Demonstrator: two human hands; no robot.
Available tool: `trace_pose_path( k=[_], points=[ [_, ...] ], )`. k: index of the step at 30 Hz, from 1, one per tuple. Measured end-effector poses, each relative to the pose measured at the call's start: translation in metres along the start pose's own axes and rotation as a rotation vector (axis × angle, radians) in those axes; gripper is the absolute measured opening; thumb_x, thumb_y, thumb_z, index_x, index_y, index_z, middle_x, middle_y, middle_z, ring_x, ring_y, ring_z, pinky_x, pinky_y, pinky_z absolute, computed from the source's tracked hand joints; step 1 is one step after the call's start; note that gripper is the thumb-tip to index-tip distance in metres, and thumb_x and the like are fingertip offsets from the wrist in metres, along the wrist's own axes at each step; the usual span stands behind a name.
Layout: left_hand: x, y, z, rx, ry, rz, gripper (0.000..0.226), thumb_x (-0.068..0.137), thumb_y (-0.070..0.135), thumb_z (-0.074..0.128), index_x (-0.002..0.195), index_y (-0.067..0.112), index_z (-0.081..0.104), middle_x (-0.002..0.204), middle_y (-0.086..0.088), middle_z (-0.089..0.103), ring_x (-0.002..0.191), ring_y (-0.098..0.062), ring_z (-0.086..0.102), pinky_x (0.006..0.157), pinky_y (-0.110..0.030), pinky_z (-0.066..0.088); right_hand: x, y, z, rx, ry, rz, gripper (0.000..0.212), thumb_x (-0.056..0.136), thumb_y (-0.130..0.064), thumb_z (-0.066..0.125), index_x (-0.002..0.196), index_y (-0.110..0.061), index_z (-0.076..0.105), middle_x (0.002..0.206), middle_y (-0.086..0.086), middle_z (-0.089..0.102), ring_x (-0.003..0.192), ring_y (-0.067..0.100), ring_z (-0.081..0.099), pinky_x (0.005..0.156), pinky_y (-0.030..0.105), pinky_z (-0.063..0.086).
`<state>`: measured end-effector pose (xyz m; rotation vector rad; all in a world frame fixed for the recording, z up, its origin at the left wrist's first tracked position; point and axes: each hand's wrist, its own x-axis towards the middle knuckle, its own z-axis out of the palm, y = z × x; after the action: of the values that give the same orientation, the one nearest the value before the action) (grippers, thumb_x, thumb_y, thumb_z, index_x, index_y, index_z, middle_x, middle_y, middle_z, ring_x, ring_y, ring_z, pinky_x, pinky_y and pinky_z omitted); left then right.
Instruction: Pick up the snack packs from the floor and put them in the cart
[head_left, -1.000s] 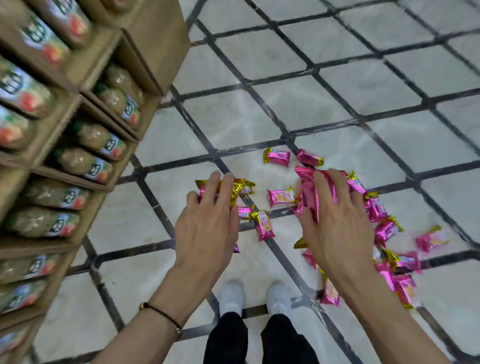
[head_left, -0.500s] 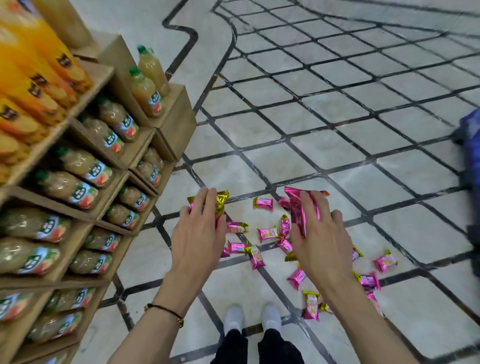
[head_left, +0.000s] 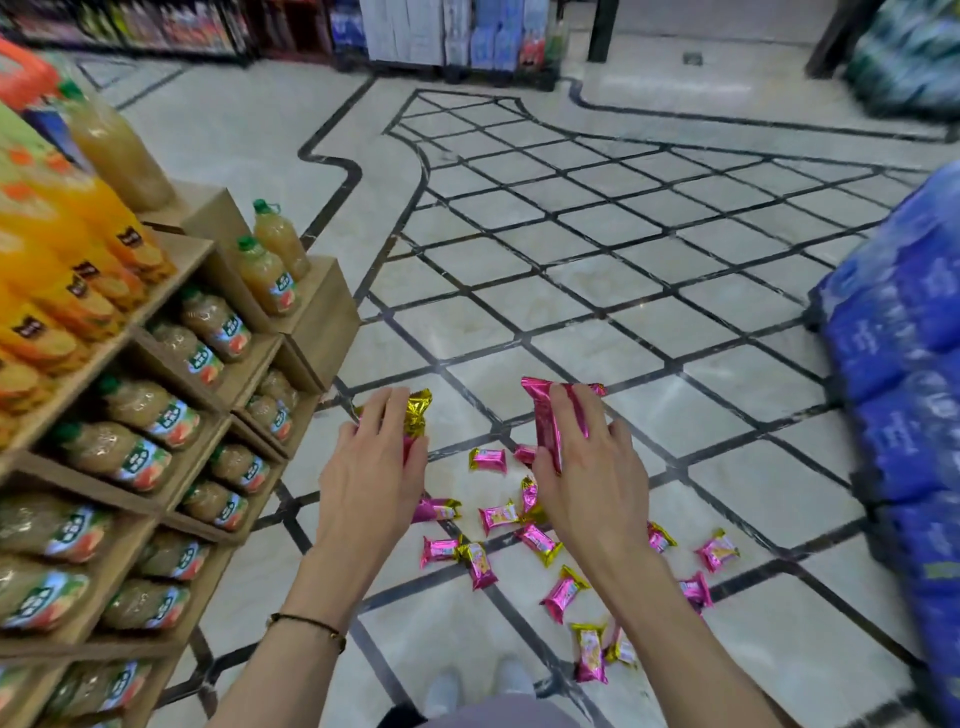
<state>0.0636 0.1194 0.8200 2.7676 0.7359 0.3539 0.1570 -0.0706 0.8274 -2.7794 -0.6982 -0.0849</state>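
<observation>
Clutching snack packs (head_left: 545, 415), the left hand (head_left: 371, 483) and right hand (head_left: 587, 488) hover above many more on the floor (head_left: 571, 312); no cart shows.

Both bare forearms reach forward and above the white shoes (head_left: 442, 693). The left hand (head_left: 371, 473), with a thin dark cord bracelet (head_left: 306, 621) on its wrist, grips pink-and-gold foil snack packs (head_left: 417, 415). The right hand (head_left: 587, 483) curls its fingers round pink foil packs (head_left: 550, 421).
</observation>
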Motion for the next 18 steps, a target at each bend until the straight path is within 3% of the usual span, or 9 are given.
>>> trace_pose_path(
  k=[8,15,18],
  points=[
    [0.008,0.033,0.009,-0.04,-0.117,0.268,0.052,0.101,0.042,0.05,0.148,0.027,0.036,0.152,0.005,0.041,0.115,-0.026,0.056,0.077,-0.039,0.058,-0.032,0.005,-0.027,-0.091,0.092,0.193,0.063,0.088,-0.029,0.057,0.146,-0.019,0.036,0.147,0.004,0.04,0.095,0.031,0.05,0.066,0.041,0.052],
    [0.01,0.063,0.014,-0.149,-0.236,0.643,0.051,0.099,0.037,0.054,0.146,0.024,0.037,0.15,0.004,0.042,0.108,-0.028,0.056,0.071,-0.04,0.057,-0.098,0.001,-0.041,-0.153,0.197,0.594,0.063,0.087,-0.028,0.06,0.145,-0.021,0.037,0.144,0.002,0.039,0.097,0.032,0.052,0.068,0.045,0.054],
    [-0.007,0.083,0.012,-0.195,-0.277,0.818,0.052,0.098,0.037,0.056,0.146,0.023,0.04,0.149,0.003,0.045,0.106,-0.029,0.056,0.076,-0.043,0.055,-0.142,-0.006,-0.047,-0.154,0.248,0.794,0.063,0.085,-0.032,0.063,0.143,-0.023,0.04,0.141,0.001,0.041,0.091,0.032,0.053,0.063,0.044,0.055]
  ],
)
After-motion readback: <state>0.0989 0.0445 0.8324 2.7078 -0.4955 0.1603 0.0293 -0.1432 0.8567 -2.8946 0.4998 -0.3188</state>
